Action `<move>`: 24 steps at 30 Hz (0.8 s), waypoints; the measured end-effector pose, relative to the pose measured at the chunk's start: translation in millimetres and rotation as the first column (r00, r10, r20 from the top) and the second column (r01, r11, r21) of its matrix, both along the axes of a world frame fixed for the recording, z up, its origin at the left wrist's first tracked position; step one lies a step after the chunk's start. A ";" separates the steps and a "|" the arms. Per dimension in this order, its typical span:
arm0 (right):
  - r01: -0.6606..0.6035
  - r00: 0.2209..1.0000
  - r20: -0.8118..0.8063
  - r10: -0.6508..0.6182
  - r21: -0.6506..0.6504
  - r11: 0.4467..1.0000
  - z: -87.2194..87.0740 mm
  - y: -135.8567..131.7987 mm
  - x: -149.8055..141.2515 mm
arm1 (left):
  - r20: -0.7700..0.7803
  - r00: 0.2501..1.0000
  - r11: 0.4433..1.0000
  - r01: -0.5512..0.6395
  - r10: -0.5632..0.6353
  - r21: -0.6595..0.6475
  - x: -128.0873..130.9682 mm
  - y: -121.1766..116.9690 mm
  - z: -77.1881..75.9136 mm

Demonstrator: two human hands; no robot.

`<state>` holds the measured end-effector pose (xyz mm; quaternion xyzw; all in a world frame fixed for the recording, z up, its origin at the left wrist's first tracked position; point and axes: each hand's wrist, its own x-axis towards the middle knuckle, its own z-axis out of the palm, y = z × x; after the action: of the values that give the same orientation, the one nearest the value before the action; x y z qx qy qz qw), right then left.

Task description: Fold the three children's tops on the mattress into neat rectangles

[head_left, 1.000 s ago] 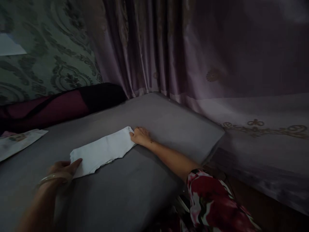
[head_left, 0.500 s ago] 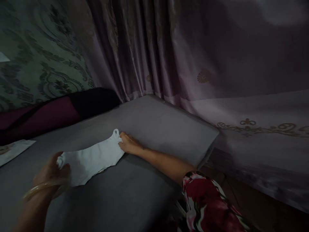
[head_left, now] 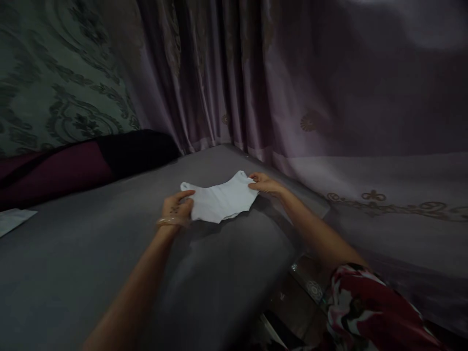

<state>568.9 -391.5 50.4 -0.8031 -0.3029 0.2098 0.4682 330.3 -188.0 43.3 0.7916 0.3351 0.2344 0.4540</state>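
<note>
Between my hands is a folded white cloth garment [head_left: 223,197], held just over or on the grey bed surface [head_left: 109,273]; I cannot tell whether it touches. Its upper edge sags in the middle, and a small rolled loop shows at each upper corner. My left hand [head_left: 178,207], with a bangle at the wrist, pinches the left end, thumb and fingers closed on the cloth. The right end is gripped by my right hand [head_left: 265,184], its fingertips partly hidden behind the fabric.
Another white cloth [head_left: 16,219] lies at the left edge. A maroon and black bolster-like cushion [head_left: 84,163] runs along the patterned green wall [head_left: 66,83]. Purple curtains [head_left: 208,73] hang behind the bed's far corner. Dark floor [head_left: 292,302] shows past the near right edge.
Both hands have carried the white garment to the right and farther away over the bed. My left hand has come closer to my right, and the view has shifted slightly.
</note>
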 end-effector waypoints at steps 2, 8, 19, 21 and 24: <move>0.022 0.996 0.089 -0.019 -0.029 0.999 3.4 -19.1 25.3 | 0.035 0.999 1.000 -0.004 0.004 -0.010 33.8 -19.7 -3.3; 0.205 0.876 0.479 -0.062 -0.254 0.945 13.5 -48.3 87.4 | 0.195 0.980 0.989 0.069 -0.042 -0.133 109.7 -64.3 -18.3; 0.403 0.728 0.686 0.000 -0.427 0.809 12.8 -41.3 114.0 | 0.159 0.987 0.931 0.078 -0.022 -0.358 152.3 -93.0 -59.6; 0.449 0.695 0.719 0.028 -0.464 0.764 5.3 -38.4 109.2 | 0.129 0.991 0.931 0.072 -0.027 -0.357 150.7 -91.5 -65.2; 0.487 0.682 0.731 0.027 -0.481 0.729 -8.2 -35.0 102.1 | 0.093 0.995 0.939 0.066 -0.036 -0.338 148.3 -84.8 -71.4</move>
<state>670.9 -426.5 42.2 -0.9632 -0.2531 -0.0825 0.0382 478.6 -272.8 -28.2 0.6987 0.3302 0.1948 0.6040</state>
